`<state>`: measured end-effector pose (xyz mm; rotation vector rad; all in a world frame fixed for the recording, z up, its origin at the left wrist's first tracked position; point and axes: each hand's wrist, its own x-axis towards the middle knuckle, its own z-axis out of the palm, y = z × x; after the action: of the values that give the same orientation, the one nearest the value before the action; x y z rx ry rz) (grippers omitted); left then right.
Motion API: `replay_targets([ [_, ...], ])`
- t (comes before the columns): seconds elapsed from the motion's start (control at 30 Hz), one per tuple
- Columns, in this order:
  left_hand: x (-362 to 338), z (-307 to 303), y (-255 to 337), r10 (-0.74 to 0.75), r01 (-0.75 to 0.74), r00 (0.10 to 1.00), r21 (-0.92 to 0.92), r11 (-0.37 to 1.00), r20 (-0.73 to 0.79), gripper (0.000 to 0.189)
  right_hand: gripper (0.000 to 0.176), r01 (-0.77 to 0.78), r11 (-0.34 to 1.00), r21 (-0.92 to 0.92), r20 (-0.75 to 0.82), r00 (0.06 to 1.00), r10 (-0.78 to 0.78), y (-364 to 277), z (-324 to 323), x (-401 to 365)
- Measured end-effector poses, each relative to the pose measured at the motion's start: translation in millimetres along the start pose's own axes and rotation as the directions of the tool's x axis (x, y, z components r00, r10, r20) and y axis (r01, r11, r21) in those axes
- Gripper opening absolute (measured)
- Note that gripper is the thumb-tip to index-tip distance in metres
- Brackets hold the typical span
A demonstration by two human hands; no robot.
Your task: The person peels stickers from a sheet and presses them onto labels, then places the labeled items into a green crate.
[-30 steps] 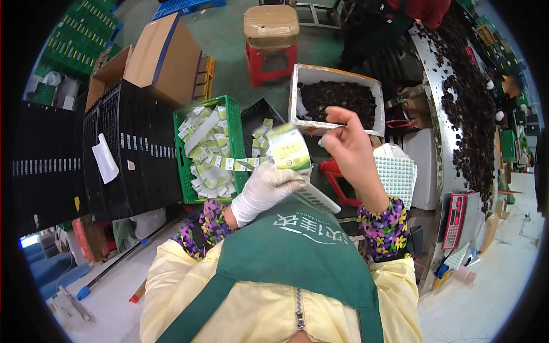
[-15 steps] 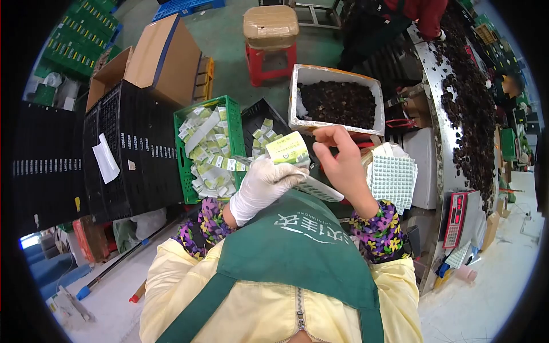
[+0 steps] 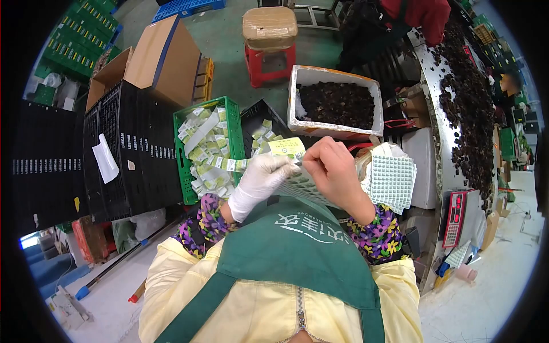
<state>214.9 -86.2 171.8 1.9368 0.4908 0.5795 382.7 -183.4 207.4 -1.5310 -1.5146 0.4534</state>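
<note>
My left hand (image 3: pixel 260 184), in a white glove, is closed on a yellow-and-green printed label (image 3: pixel 287 147) and a sheet of small stickers (image 3: pixel 302 186) that hangs below it. My bare right hand (image 3: pixel 336 176) meets it at the label's right edge, fingers pinched together; what lies between them is hidden. To the left, a green crate (image 3: pixel 233 123) is filled with similar green-and-white labels (image 3: pixel 207 150), some in a strip reaching toward my glove. More labels lie in a black crate (image 3: pixel 274 111) behind. Beside my right wrist rests a stack of sticker sheets (image 3: pixel 392 178).
A white foam box (image 3: pixel 293 103) of dark pieces stands ahead. Black crates (image 3: pixel 134 154) are stacked at left, near a cardboard box (image 3: pixel 157 54). At right, a metal table (image 3: pixel 426 68) bears more dark pieces and a red scale (image 3: pixel 456 220). A person in red sleeves (image 3: pixel 426 17) stands beyond.
My right hand has moved left and down, from raised and apart to pinching beside the label. The sticker sheet under my hands now shows its printed face.
</note>
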Motion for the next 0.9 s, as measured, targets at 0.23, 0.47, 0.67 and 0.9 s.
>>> replay_targets([
  [0.23,-1,-7,5,-0.186,0.177,0.982,-0.337,0.925,0.006,0.017,0.048,-0.455,0.717,0.528,0.052,0.860,0.508,6,-1,4],
  [0.47,1,1,10,0.019,-0.009,0.983,-0.055,0.998,0.184,0.012,0.067,-0.418,0.580,0.699,0.122,0.869,0.479,5,1,29],
  [0.67,-14,10,3,-0.048,0.065,0.978,-0.077,0.995,0.202,0.014,0.033,-0.365,0.828,0.426,-0.185,0.861,0.474,38,0,34],
  [0.9,-6,-4,4,0.103,-0.103,0.995,0.161,0.982,0.010,0.014,0.014,-0.367,0.894,0.258,0.040,0.928,0.369,10,4,-1],
])
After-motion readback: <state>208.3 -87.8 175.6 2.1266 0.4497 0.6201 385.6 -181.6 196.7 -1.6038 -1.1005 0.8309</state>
